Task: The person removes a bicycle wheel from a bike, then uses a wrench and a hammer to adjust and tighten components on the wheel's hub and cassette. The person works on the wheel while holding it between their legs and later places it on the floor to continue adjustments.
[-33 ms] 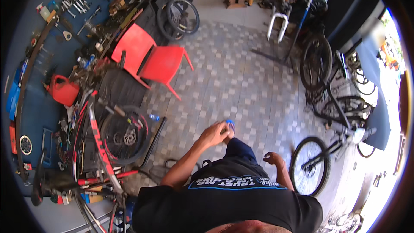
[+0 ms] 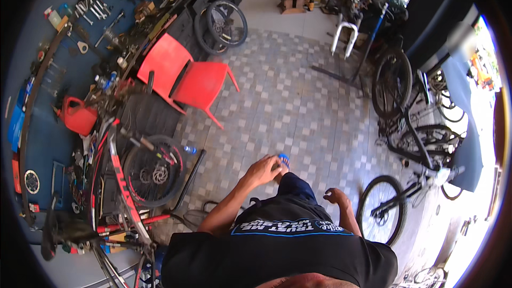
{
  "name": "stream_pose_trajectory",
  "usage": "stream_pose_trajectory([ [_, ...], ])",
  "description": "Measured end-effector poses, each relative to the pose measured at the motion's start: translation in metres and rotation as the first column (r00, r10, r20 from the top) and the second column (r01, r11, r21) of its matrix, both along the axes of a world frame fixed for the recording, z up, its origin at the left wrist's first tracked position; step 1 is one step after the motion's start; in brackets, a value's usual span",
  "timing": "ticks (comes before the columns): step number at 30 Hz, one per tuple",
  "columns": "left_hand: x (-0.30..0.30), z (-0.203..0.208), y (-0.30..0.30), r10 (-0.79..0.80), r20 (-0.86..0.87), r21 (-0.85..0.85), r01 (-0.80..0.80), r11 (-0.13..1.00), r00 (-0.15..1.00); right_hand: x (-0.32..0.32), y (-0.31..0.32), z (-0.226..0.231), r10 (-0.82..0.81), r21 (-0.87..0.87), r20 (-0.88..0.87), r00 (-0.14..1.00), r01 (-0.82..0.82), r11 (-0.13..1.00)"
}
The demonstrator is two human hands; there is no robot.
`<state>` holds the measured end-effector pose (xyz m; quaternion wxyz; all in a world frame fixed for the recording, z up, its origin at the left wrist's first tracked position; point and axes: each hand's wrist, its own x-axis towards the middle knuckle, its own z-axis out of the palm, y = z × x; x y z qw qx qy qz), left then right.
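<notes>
My left hand (image 2: 263,170) is held in front of my body, its fingers bent toward the thumb as in a pinch; anything between the fingertips is too small to make out. Just beyond it shows my foot in a blue sandal (image 2: 284,158). My right hand (image 2: 337,197) hangs at my right side, fingers loosely bent and a little apart, with nothing seen in it. Nearest to that hand is the front wheel (image 2: 382,210) of a bicycle, not touched. To my left, away from my left hand, is a red and black bicycle frame (image 2: 124,186).
A red chair (image 2: 200,85) stands ahead left by a dark workbench (image 2: 160,109) with tools. A wheel (image 2: 154,173) and a black tube (image 2: 190,181) are at the left. Bicycles (image 2: 392,82) line the right side, near a blue stand (image 2: 369,42). The floor is tiled (image 2: 277,90).
The view has shifted slightly, so the chair and floor sit a little lower in the picture. Both hands keep nearly the same pose.
</notes>
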<state>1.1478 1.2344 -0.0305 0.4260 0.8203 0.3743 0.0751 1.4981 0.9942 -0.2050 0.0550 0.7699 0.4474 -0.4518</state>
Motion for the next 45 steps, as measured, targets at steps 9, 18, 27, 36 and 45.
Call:
stream_pose_trajectory([
  [9,0.026,0.027,0.222,0.392,0.108,0.157,-0.405,0.901,0.913,0.040,0.510,0.081,0.435,0.320,0.141,0.889,-0.457,0.830],
  [18,0.014,-0.043,0.442,0.561,0.109,-0.068,-0.557,0.828,0.820,0.032,0.837,0.106,0.456,0.509,0.061,0.888,-0.421,0.751],
  [27,0.052,0.030,0.805,0.312,0.149,0.241,-0.341,0.909,0.938,0.185,0.854,-0.029,-0.023,0.155,-0.095,0.995,0.038,0.987],
  [36,0.127,0.024,1.090,0.311,-0.031,0.308,-0.287,0.907,0.950,0.220,0.990,-0.111,-0.590,-0.466,-0.209,0.780,0.451,0.761],
  [45,0.154,-0.026,1.325,0.533,0.036,0.143,-0.532,0.834,0.845,0.320,1.435,-0.029,-0.127,0.221,-0.241,0.962,0.182,0.958],
])
